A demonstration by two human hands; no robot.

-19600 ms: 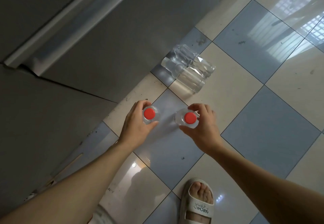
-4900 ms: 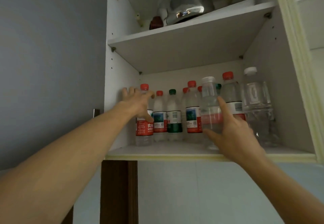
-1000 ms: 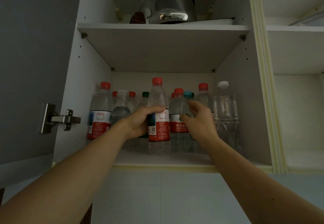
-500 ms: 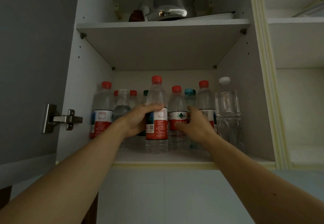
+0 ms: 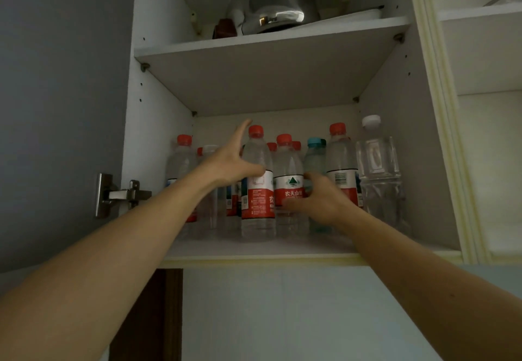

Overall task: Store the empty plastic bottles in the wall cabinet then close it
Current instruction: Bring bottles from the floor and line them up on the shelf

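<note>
The wall cabinet (image 5: pixel 158 140) is standing open, its grey door (image 5: pixel 62 106) swung out to the left. A crowd of clear plastic bottles (image 5: pixel 343 168) is standing upright on the lower shelf (image 5: pixel 254 249) (mostly red caps, one teal, one white). The left hand (image 5: pixel 230 163) is spreading loose, straight fingers against the front red-labelled bottle (image 5: pixel 258 191). The right hand (image 5: pixel 317 199) is reaching low beside the neighbouring bottle (image 5: pixel 289 168); its fingers are hidden, so its grip is unclear. A steel kettle (image 5: pixel 275 2) is sitting on the shelf above.
</note>
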